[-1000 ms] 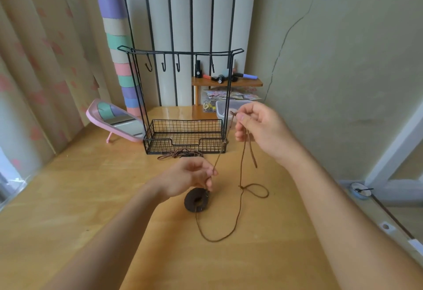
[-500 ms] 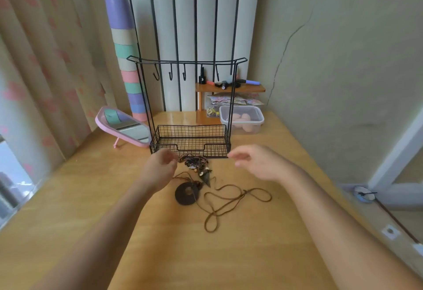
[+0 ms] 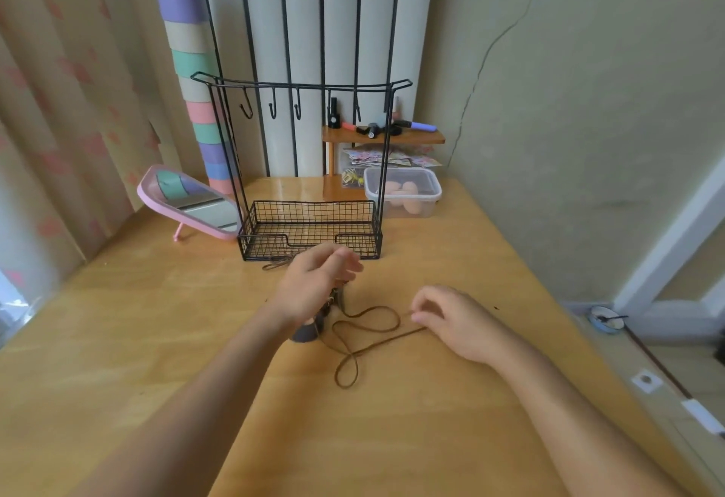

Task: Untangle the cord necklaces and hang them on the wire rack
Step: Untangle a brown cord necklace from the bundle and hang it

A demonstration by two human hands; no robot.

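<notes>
While both arms reach over the surface [image 3: 117,339], the scene reads so:
Left hand [image 3: 314,284]: hovers in front of the rack, over a tangle of necklaces, fingers loosely curled; whether it grips anything, I cannot tell
Right hand [image 3: 455,320]: low at the surface, fingertips pinched on the end of the cord [image 3: 368,324]
Cord: brown, lying in loose crossed loops on the surface between the two hands
Pendant [image 3: 308,331]: dark disc, partly hidden under the left wrist
Rack [image 3: 310,222]: black wire, upright behind the hands, hooks bare, basket at its foot
Second cord [image 3: 276,263]: just before the basket
Mirror [image 3: 188,202]: pink, left of the rack
Box [image 3: 404,192]: clear, lidded, to the right behind the rack
</notes>
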